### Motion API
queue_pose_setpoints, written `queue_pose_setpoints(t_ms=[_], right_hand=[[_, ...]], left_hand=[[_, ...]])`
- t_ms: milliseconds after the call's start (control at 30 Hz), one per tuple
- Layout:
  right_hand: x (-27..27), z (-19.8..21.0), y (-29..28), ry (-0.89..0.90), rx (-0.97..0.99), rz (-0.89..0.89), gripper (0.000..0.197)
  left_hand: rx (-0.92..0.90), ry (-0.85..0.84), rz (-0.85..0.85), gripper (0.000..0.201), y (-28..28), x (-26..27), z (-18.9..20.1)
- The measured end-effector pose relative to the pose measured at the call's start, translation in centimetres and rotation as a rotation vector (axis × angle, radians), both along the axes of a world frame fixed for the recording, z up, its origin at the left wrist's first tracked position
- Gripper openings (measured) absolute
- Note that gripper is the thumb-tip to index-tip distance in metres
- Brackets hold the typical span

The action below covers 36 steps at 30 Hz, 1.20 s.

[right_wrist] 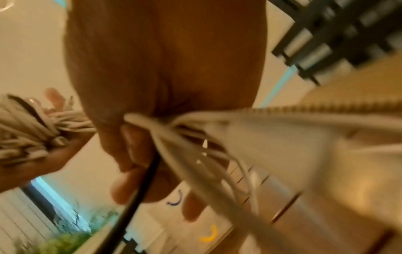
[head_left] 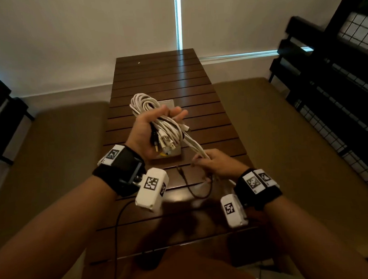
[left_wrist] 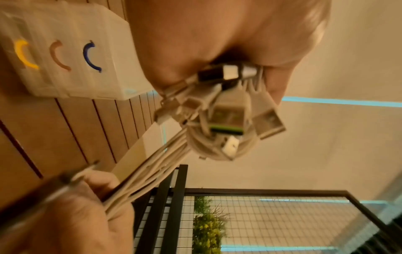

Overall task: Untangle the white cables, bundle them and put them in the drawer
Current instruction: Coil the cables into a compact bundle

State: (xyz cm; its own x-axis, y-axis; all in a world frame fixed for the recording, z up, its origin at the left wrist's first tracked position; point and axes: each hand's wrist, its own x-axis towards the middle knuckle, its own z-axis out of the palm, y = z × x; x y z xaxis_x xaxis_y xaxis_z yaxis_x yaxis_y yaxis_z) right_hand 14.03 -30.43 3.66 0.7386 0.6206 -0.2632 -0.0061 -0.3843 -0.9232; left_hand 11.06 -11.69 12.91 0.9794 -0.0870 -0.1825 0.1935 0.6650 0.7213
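Here the left hand (head_left: 151,130), raised above the dark slatted wooden table (head_left: 163,77), has thumb and fingers curled round the coiled bundle of white cables (head_left: 148,107), the plug ends poking out below the palm. The right hand (head_left: 216,163), nearer the person over the same table, pinches the loose white strands that trail from the coil. A translucent plastic drawer box (left_wrist: 65,51) sits on the table under the left hand. The cables look light, limp and springy, so the coil will likely loosen unless gripped across its waist; the smooth plugs may snag.
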Motion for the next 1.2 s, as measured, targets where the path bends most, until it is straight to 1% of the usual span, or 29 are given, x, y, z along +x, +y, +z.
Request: queue_pose_setpoints(t_ms=[33, 100, 200, 300, 367, 400, 433, 467, 500, 533, 567, 600, 633, 700, 767, 833, 867, 900, 933, 1000, 1067, 1133, 1200], right_hand=[[0.9, -0.3, -0.7, -0.048, -0.084, 0.037, 0.01], [2.2, -1.3, -2.3, -0.131, -0.278, 0.111, 0.013], [3.4, -3.2, -5.1, -0.142, -0.444, 0.05, 0.018], [4.3, -3.7, -7.4, -0.189, -0.495, -0.076, 0.025], [5.0, -4.1, -8.7, -0.215, -0.594, -0.058, 0.021], [5.4, -4.4, -9.4, -0.204, -0.68, -0.038, 0.014], [5.6, -4.4, -10.0, -0.154, -0.77, -0.023, 0.019], [5.8, -4.6, -10.5, -0.076, -0.834, -0.031, 0.044], [5.7, -4.2, -10.5, -0.02, -0.863, -0.057, 0.075], [5.7, -3.4, -10.2, -0.02, -0.845, -0.093, 0.102], [5.6, -2.1, -9.4, -0.061, -0.775, -0.12, 0.116], [5.2, -0.6, -8.3, -0.112, -0.665, -0.133, 0.122], [4.6, 0.8, -6.8, -0.161, -0.564, -0.122, 0.123], [3.2, 3.1, -3.6, -0.232, -0.372, -0.05, 0.118], [2.2, 3.7, -0.1, -0.222, -0.153, 0.021, 0.104], [1.6, 2.6, 2.3, -0.225, 0.035, 0.008, 0.08], [1.5, 1.7, 3.0, -0.239, 0.092, -0.041, 0.06], [1.3, 0.9, 3.4, -0.255, 0.094, -0.087, 0.035], [1.0, 0.4, 3.7, -0.257, 0.069, -0.11, 0.017], [0.4, 0.0, 3.7, -0.298, -0.07, -0.07, 0.013], [0.0, 0.7, 3.3, -0.406, -0.232, 0.052, 0.014], [0.1, 1.8, 2.4, -0.531, -0.322, 0.124, 0.019], [0.3, 3.4, 1.5, -0.662, -0.409, 0.158, 0.022]], left_hand=[[-0.001, -0.004, 0.035, 0.052, 0.3, 0.1, 0.0], [-0.016, -0.003, 0.09, 0.053, 0.9, 0.5, 0.3], [-0.019, 0.045, 0.193, 0.051, 2.2, 1.0, 0.8], [-0.005, 0.095, 0.234, 0.047, 2.6, 1.2, -0.1], [0.001, 0.134, 0.228, 0.043, 2.2, 1.2, -1.0], [0.009, 0.142, 0.217, 0.043, 1.9, 1.2, -1.4], [0.024, 0.141, 0.209, 0.043, 1.6, 1.3, -1.7], [0.037, 0.135, 0.196, 0.044, 1.3, 1.2, -1.9], [0.047, 0.132, 0.18, 0.045, 1.0, 1.1, -2.1], [0.055, 0.132, 0.166, 0.045, 0.8, 1.1, -2.4], [0.077, 0.139, 0.157, 0.046, 0.5, 1.1, -2.6], [0.097, 0.149, 0.15, 0.044, 0.1, 1.1, -2.8], [0.11, 0.17, 0.147, 0.039, -0.3, 1.2, -3.0], [0.073, 0.219, 0.132, 0.028, -1.2, 1.3, -3.3], [0.037, 0.24, 0.098, 0.025, -2.0, 1.2, -3.4], [0.046, 0.217, 0.067, 0.026, -2.3, 1.2, -3.1], [0.056, 0.199, 0.077, 0.026, -2.2, 1.3, -3.0], [0.061, 0.189, 0.101, 0.023, -2.0, 1.3, -2.8], [0.053, 0.191, 0.134, 0.021, -1.6, 1.4, -2.7], [0.068, 0.217, 0.208, 0.017, -0.5, 1.6, -2.8], [0.118, 0.246, 0.271, 0.019, 0.5, 1.6, -3.3], [0.235, 0.267, 0.327, 0.019, 1.5, 1.7, -3.9], [0.423, 0.296, 0.33, 0.022, 2.0, 1.6, -4.2]])
